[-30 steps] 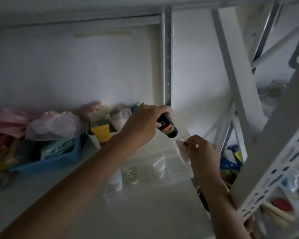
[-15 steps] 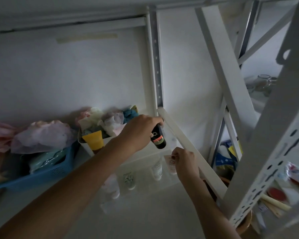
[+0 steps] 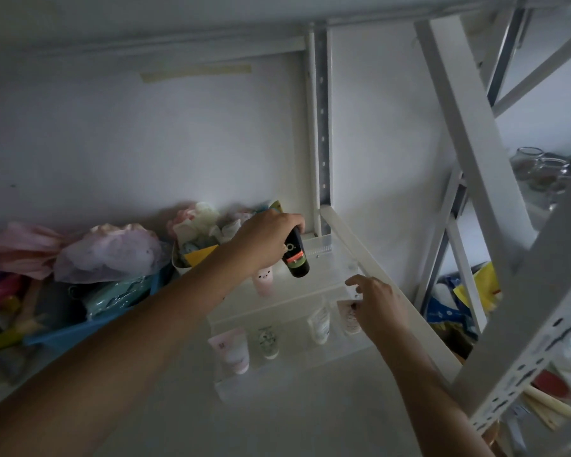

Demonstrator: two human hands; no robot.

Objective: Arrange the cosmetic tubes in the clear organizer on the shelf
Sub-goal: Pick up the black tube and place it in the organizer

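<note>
A clear tiered organizer [image 3: 297,366] stands on the white shelf. Its front row holds several small tubes: a pink one [image 3: 231,352], a white patterned one [image 3: 268,341], a white one [image 3: 319,323] and a pale pink one [image 3: 348,316]. Another pink tube [image 3: 263,281] stands in the back row. My left hand [image 3: 264,237] grips a black tube [image 3: 295,257] cap-down, just above the organizer's back row. My right hand [image 3: 378,306] hovers over the pale pink tube at the front right, fingers spread, holding nothing.
A white tub [image 3: 192,255] stuffed with packets and a blue basket [image 3: 80,328] with bags sit to the left. A slanted white rail [image 3: 376,285] and perforated uprights [image 3: 534,331] crowd the right side. Glass jars [image 3: 541,166] stand on the neighbouring shelf.
My right hand set the pale pink tube into the front row and let go. My left hand carried the black tube lower, nearer the organizer's back row.
</note>
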